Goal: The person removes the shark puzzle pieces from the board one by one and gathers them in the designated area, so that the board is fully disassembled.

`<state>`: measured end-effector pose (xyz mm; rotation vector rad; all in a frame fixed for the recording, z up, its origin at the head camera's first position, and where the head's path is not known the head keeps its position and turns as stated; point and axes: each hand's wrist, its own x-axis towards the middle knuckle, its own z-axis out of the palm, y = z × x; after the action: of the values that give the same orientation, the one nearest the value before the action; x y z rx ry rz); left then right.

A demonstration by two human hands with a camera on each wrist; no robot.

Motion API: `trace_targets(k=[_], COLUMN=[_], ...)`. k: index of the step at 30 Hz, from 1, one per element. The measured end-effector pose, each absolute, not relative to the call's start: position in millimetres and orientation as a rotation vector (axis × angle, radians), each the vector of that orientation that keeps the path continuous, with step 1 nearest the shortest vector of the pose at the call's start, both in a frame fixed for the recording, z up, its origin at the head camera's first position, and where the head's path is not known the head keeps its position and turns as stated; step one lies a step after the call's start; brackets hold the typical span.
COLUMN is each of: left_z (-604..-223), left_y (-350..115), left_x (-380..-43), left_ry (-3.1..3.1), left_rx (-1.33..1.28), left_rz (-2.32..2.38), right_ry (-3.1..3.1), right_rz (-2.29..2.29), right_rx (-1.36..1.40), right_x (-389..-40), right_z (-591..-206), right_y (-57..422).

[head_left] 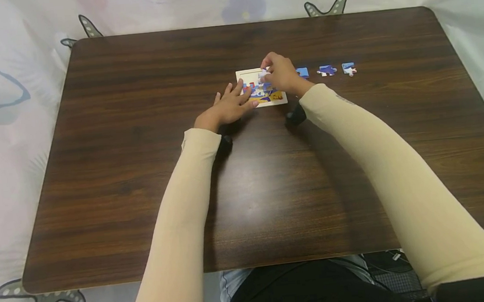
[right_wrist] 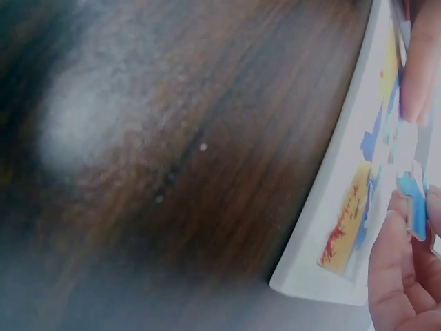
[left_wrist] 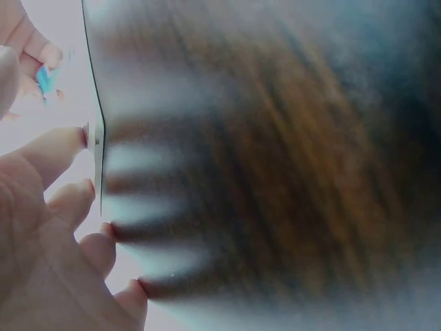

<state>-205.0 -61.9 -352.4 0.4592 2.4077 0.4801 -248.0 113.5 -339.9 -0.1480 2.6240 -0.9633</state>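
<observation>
A small jigsaw puzzle in a pale frame (head_left: 280,102) lies on the table, its lower part filled with blue, red and yellow pieces. My right hand (head_left: 284,74) pinches a puzzle piece (right_wrist: 413,200) with a blue side over the upper part of the frame. The left hand (head_left: 230,106) rests at the left edge of the frame, its fingers spread and fairly straight. In the left wrist view, the left fingertips (left_wrist: 84,138) touch the frame's edge and the tabletop.
To the right of the frame lie several loose pieces: a blue one (head_left: 302,73) partly behind the right hand, a purple one (head_left: 326,70) and a blue and white one (head_left: 349,68). The brown wooden table (head_left: 141,179) backs onto a patterned cloth (head_left: 160,7).
</observation>
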Motion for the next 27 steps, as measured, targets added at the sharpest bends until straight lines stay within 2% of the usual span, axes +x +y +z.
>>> trace_targets(k=[13,27], left_z=[-353.5,-354.0], left_y=[-67.6,-74.7], left_x=[-205.4,-208.0], left_ry=[2.417,2.421], left_rx=[0.461,0.461], left_rz=[0.495,0.493], right_ry=[2.52,2.538], right_rz=[-1.214,-1.228], right_rx=[-0.037,0.041], right_x=[-249.1,-241.1], right_z=[-329.4,-323.4], right_y=[142.6,186.7])
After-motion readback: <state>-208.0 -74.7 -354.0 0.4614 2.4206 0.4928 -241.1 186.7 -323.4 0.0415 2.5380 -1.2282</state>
